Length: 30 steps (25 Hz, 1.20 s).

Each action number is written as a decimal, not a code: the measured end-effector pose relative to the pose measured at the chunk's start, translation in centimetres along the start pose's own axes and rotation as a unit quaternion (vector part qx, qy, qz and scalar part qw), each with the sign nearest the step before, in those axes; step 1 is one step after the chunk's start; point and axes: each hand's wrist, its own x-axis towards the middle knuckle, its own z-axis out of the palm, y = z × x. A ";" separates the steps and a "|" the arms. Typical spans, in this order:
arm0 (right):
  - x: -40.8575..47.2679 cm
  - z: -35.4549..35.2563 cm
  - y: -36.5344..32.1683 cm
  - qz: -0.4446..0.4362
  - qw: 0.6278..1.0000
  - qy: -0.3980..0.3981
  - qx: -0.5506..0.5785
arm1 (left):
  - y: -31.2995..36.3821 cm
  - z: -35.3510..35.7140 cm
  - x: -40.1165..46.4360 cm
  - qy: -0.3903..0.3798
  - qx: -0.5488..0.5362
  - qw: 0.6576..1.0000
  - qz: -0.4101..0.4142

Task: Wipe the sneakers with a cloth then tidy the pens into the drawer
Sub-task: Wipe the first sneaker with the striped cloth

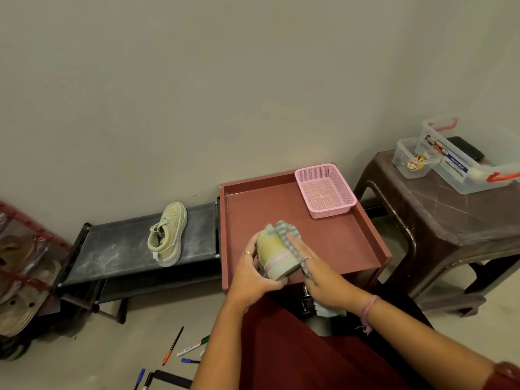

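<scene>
My left hand grips a pale green and yellow sneaker from its left side, heel toward me, above the front of the red-brown drawer unit's top tray. My right hand presses a nubby grey-green cloth flat against the sneaker's right side; the cloth's tail hangs below my wrist. The second sneaker lies on the black shoe rack to the left. Several pens are scattered on the floor at the bottom left.
A pink mesh basket sits at the tray's back right. A brown plastic stool on the right carries clear plastic boxes. Sandals hang in a rack at far left. A bare wall stands behind.
</scene>
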 end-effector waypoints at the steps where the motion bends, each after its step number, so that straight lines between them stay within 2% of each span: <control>1: -0.2 0.4 0.0 0.033 0.998 0.033 0.051 | 0.0 0.1 0.1 0.001 0.000 1.000 0.001; 3: -0.1 1.3 -0.9 0.055 0.994 0.069 0.058 | 0.2 0.0 0.3 0.000 -0.001 1.000 0.002; 5: -0.5 2.8 -2.0 0.014 0.993 0.087 -0.079 | 0.2 -0.4 0.4 0.004 -0.010 1.000 -0.007; 6: -0.6 3.5 -2.2 -0.021 0.974 0.111 -0.199 | 0.2 -0.6 0.4 0.004 -0.016 1.000 -0.010; 8: -1.0 4.3 -1.6 -0.105 0.903 0.163 -0.383 | 0.2 -0.8 0.3 0.001 -0.016 1.000 -0.012; 12: -0.7 4.4 -0.4 -0.208 0.836 0.138 -0.489 | 0.2 -0.9 0.3 0.008 -0.013 1.000 -0.011; 14: -0.3 4.3 -0.2 -0.261 0.803 0.098 -0.527 | 0.2 -0.6 0.5 0.027 -0.007 1.000 0.001; 16: 0.4 3.4 0.1 -0.281 0.792 0.107 -0.532 | 0.4 -0.4 0.5 0.036 -0.010 0.999 -0.001; 17: 0.8 3.1 0.2 -0.274 0.802 0.133 -0.514 | 0.3 -0.4 0.6 0.035 -0.014 0.999 -0.006; 19: 1.2 2.9 0.3 -0.224 0.850 0.180 -0.442 | 0.1 -0.3 0.6 0.029 -0.022 0.999 -0.010; 22: 1.5 3.3 0.2 -0.173 0.911 0.189 -0.325 | -0.1 -0.3 0.6 0.028 -0.023 0.999 -0.001; 26: 2.1 4.0 0.0 -0.149 0.946 0.197 -0.211 | -0.4 -0.7 0.6 0.038 -0.026 0.999 0.001; 30: 2.2 5.3 0.9 -0.035 0.972 0.230 0.033 | -0.9 -1.3 0.4 0.035 -0.015 0.999 -0.006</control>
